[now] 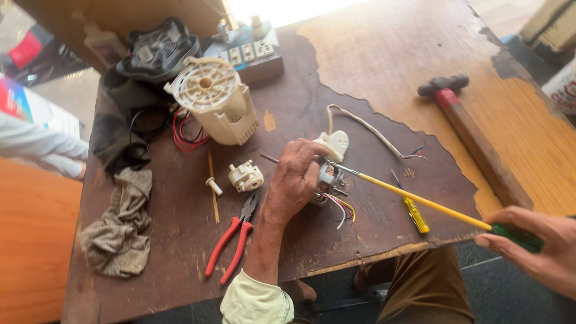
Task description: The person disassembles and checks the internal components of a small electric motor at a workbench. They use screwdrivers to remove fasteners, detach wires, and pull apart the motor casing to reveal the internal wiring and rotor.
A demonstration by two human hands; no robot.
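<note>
right hand [543, 246] closed on screwdriver [432, 204] | left hand [294, 180] gripping motor [329, 180]

The left hand [295, 180] covers most of the small motor [329, 180], so its body is largely hidden. The right hand [540, 249] is cut off by the picture's right edge and hides the end of the screwdriver's green handle [516, 235]. At the left edge, a white sleeve [36, 144] is cropped.

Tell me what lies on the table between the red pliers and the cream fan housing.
In the head view, a small cream switch part lies between the red pliers and the cream fan housing.
</note>
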